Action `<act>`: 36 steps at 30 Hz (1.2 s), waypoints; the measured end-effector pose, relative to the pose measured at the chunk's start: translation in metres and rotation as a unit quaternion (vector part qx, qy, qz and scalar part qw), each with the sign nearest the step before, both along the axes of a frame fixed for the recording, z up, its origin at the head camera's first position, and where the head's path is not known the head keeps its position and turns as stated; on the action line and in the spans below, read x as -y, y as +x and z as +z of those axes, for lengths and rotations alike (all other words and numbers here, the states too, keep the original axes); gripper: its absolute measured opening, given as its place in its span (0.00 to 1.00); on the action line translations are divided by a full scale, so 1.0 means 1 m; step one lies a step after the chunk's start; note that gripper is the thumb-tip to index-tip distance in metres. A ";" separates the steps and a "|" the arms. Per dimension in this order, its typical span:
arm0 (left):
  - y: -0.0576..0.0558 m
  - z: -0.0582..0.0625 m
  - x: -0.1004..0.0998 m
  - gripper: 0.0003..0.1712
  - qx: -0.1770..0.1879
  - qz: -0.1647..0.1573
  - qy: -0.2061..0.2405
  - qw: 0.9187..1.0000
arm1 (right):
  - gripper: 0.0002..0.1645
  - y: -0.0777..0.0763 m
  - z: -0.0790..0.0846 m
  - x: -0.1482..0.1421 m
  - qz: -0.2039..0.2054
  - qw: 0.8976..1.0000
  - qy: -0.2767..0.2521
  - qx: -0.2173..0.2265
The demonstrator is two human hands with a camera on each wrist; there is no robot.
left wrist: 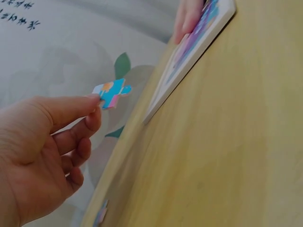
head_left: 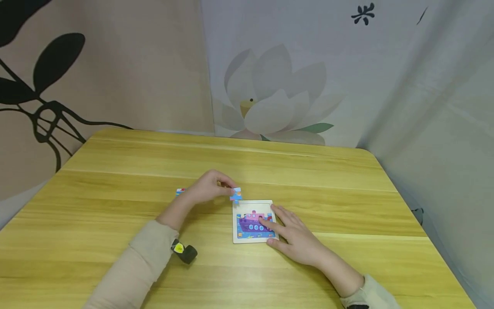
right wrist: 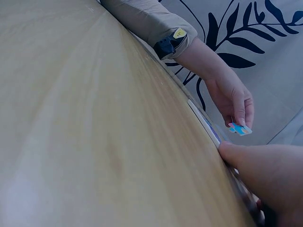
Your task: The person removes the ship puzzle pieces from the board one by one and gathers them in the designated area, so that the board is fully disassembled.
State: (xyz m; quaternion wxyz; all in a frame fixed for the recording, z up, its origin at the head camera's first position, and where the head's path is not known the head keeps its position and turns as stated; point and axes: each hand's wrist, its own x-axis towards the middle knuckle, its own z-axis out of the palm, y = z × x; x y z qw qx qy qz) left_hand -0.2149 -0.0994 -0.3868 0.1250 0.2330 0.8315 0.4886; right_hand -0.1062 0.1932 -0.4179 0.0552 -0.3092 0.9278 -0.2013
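My left hand [head_left: 210, 186] pinches a blue puzzle piece [head_left: 236, 194] between thumb and fingertips, above the top left corner of a white puzzle tray [head_left: 235, 223]. In the left wrist view the puzzle piece [left wrist: 112, 92] shows blue, orange and pink patches and a rounded tab. Inside the tray's lower part lie joined pieces showing a purple ship [head_left: 251, 225]; its upper part is bare white. The right hand [head_left: 295, 238] rests at the tray's right side with fingers spread, some on the frame and one over the picture. From the right wrist view, its thumb [right wrist: 241, 156] touches the tray's edge.
Another puzzle piece [head_left: 180, 191] lies on the wooden table [head_left: 115, 193], partly hidden behind the left wrist. A strap with a dark device [head_left: 187, 254] sits at the left sleeve cuff. Printed curtains [head_left: 154, 64] hang behind the table.
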 end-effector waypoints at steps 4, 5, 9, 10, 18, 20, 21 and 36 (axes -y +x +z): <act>-0.002 0.002 0.008 0.06 0.000 -0.002 -0.003 1.000 | 0.32 0.000 0.000 0.000 0.001 1.000 -0.001 0.000; -0.003 0.003 0.010 0.06 0.000 -0.001 -0.006 1.000 | 0.32 0.000 0.000 0.000 0.002 1.000 -0.001 0.000; -0.006 0.004 0.017 0.06 0.016 0.008 -0.014 1.000 | 0.33 0.000 0.000 0.000 0.004 1.000 0.000 -0.002; -0.006 0.004 0.019 0.06 0.022 0.009 -0.017 1.000 | 0.33 0.000 0.000 0.000 0.004 1.000 0.000 -0.003; -0.012 0.000 0.031 0.05 0.057 0.009 -0.027 0.998 | 0.33 -0.001 0.000 0.001 0.003 1.000 0.001 -0.003; -0.014 -0.003 0.033 0.05 0.055 0.012 -0.029 0.998 | 0.33 -0.001 0.000 0.001 0.001 1.000 0.000 -0.001; -0.015 -0.005 0.034 0.06 0.052 0.011 -0.030 0.998 | 0.33 -0.001 0.000 0.001 0.000 1.000 0.000 0.000; -0.017 -0.014 0.032 0.07 0.026 0.012 -0.056 0.998 | 0.32 -0.001 0.002 0.002 -0.003 1.000 0.005 0.005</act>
